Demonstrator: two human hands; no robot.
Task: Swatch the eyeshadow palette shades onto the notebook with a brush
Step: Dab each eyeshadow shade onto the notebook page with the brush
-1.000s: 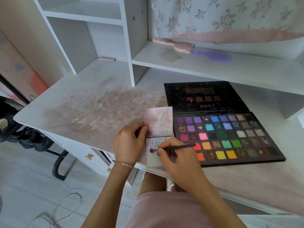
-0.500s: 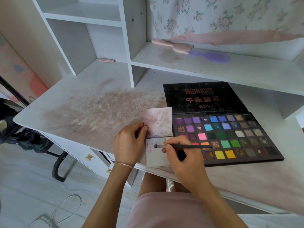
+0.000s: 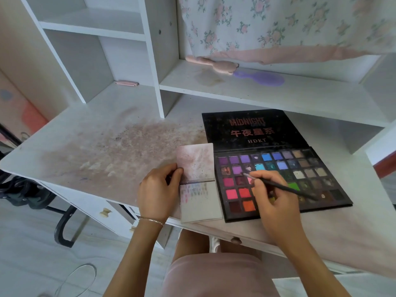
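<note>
The right hand (image 3: 276, 202) pinches a thin black makeup brush (image 3: 278, 185), its tip over the purple pans of the open black multicolour eyeshadow palette (image 3: 280, 179). The left hand (image 3: 157, 194) grips the small open notebook (image 3: 198, 183), just beside the palette on the stained white desk (image 3: 96, 136).

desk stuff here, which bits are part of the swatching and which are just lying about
In use:
eyeshadow palette
notebook, left hand steadying it
brush in right hand grip

Lying about:
pink hairbrush on shelf
purple hairbrush on shelf
pink clip
</note>
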